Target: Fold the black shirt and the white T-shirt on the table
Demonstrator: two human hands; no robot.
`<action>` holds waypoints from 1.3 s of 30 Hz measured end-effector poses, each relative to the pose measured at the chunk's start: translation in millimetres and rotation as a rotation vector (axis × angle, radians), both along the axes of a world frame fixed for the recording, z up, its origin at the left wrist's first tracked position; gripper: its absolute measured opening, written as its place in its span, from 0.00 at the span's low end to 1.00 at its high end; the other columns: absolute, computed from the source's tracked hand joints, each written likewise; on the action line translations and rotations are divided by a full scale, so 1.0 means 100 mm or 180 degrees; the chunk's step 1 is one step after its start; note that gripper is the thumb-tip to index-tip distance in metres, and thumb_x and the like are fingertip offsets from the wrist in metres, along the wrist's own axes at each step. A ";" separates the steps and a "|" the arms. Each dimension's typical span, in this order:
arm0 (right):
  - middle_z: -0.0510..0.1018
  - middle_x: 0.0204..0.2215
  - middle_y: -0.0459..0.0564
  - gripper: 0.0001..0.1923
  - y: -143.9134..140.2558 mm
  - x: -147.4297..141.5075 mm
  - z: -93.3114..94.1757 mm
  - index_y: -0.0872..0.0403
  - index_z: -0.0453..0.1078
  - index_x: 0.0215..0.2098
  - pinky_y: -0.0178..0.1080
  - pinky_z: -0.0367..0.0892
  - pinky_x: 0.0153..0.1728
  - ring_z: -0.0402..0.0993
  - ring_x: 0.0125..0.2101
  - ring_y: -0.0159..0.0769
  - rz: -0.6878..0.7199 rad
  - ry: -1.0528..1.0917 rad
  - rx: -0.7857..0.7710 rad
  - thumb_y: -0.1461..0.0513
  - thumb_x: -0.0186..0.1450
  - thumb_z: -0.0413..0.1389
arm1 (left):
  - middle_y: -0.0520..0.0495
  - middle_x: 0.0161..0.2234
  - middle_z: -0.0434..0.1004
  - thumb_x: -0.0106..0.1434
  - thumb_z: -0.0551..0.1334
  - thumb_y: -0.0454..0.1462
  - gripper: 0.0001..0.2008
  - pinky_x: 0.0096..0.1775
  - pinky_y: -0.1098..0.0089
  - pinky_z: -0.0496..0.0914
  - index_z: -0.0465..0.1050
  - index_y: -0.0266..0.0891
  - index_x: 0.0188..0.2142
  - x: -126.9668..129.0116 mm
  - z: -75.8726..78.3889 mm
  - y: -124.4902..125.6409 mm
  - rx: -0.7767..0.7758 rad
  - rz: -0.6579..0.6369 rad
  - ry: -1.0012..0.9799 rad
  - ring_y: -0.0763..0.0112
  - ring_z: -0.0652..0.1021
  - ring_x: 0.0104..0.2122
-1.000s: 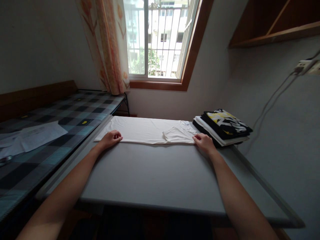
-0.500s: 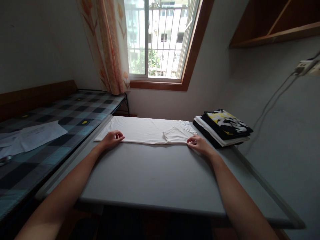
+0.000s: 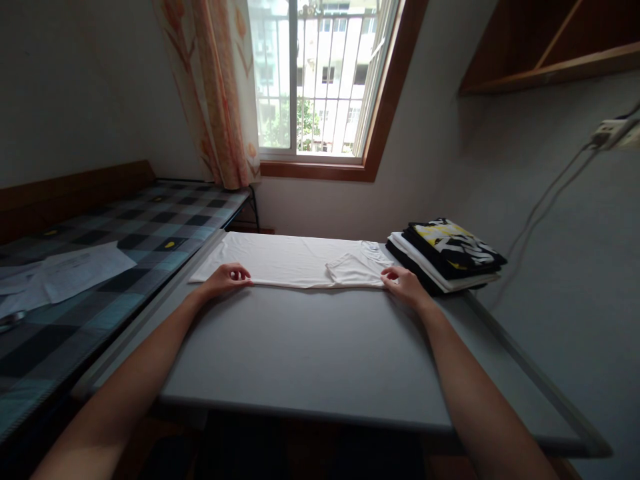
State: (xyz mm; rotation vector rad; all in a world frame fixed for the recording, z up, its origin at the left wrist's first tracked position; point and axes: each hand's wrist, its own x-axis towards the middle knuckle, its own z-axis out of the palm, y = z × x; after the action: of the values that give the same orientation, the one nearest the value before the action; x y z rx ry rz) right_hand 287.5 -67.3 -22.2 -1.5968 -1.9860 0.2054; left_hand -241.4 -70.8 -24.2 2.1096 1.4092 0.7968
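Observation:
A white T-shirt (image 3: 290, 259) lies partly folded across the far part of the grey table (image 3: 300, 347). One sleeve is laid back over its body near the right end, close to the collar. My left hand (image 3: 224, 280) pinches the near edge of the shirt toward its left end, thumb and fingertips together. At the right end of that same edge, my right hand (image 3: 404, 287) has its fingertips closed on the cloth beside the folded sleeve. Between the two hands the near edge runs almost straight.
Folded shirts in black and white form a stack (image 3: 445, 257) at the table's right, just beyond my right hand. A checked bed (image 3: 170, 227) with papers (image 3: 75, 270) stands along the left side. Behind the table are a barred window (image 3: 325, 80) and a curtain (image 3: 220, 93).
My right hand has shifted slightly right along the shirt's near edge. My left hand has also slid a little to the right. The shirt lies almost as before.

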 end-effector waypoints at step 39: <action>0.81 0.35 0.53 0.11 0.00 -0.44 -0.18 0.50 0.81 0.33 0.44 0.68 0.43 0.75 0.37 0.43 0.0919 -0.0224 0.0315 0.57 0.66 0.56 | 0.45 0.34 0.74 0.57 0.63 0.56 0.23 0.31 0.70 0.67 0.80 0.39 0.30 0.05 -0.05 0.03 0.0363 -0.0116 0.0079 0.71 0.71 0.28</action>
State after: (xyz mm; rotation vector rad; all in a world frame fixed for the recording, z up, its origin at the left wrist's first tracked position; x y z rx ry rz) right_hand 243.1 -67.5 -39.9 -1.2680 -2.2409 0.1605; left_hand -236.4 -68.2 -29.2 2.2315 1.3634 0.8578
